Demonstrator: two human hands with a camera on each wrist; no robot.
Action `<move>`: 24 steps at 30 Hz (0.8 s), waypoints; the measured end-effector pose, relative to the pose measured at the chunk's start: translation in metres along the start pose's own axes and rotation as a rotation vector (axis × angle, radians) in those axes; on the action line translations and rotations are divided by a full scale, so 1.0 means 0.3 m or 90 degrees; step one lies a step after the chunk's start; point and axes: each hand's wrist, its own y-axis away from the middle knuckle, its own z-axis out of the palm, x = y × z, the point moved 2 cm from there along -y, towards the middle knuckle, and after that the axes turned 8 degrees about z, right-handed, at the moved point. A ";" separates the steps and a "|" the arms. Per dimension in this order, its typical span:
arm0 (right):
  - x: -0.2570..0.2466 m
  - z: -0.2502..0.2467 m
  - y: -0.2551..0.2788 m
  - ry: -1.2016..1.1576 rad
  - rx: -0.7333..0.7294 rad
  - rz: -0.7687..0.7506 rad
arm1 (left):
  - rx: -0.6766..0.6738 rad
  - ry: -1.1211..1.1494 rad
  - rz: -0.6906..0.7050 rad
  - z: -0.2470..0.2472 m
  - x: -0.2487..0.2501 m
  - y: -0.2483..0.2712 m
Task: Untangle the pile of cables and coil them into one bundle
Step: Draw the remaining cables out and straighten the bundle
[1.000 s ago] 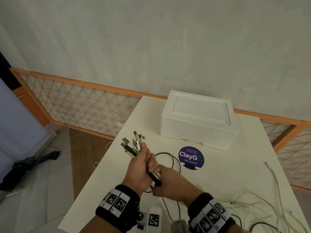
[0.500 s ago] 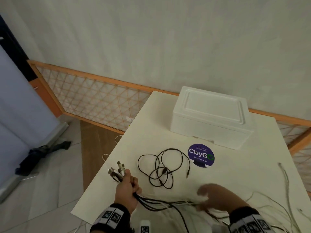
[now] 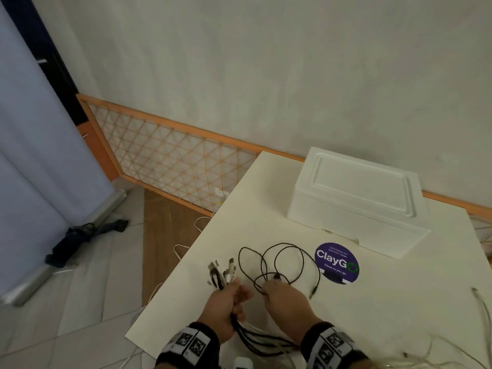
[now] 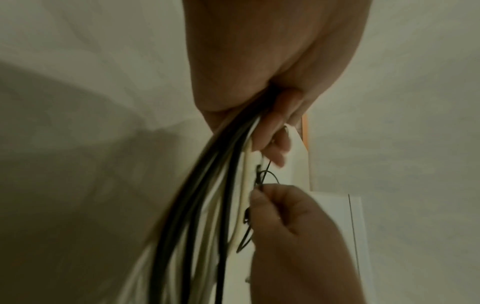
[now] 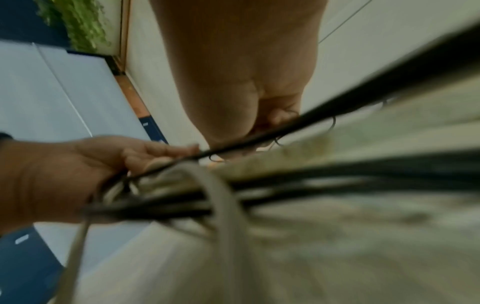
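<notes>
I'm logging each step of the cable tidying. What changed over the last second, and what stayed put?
The right hand let go of the bundle, swept out to the loose cables on the right, then came back and now pinches the thin black cable looped on the table. The left hand dropped lower toward the table, still gripping the bundle of cable ends. The foam box and ClayGo sticker stayed put.

Right wrist view smeared by blur, bundle of cables a streak there, right hand covering where its fingertips meet the thin black cable, pale loose cables cut off by the head view's edges, plug types too small to tell
</notes>
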 end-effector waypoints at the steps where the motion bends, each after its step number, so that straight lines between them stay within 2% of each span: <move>1: -0.001 -0.015 0.004 -0.044 0.018 -0.008 | -0.026 -0.013 -0.024 0.005 -0.003 -0.001; 4: -0.021 -0.049 0.033 -0.081 0.023 -0.073 | -0.103 0.007 -0.050 0.046 -0.001 0.006; 7: 0.002 -0.067 0.077 -0.073 0.026 -0.094 | -0.112 0.057 -0.004 0.103 0.030 0.015; 13: 0.256 -0.122 0.181 -0.130 0.014 0.053 | -0.093 0.198 0.056 0.117 0.103 -0.039; 19: 0.559 -0.155 0.306 -0.154 0.008 0.295 | -0.085 0.215 0.089 0.125 0.155 -0.072; 24: 0.719 -0.151 0.354 -0.168 0.026 0.406 | -0.086 0.222 0.099 0.128 0.171 -0.092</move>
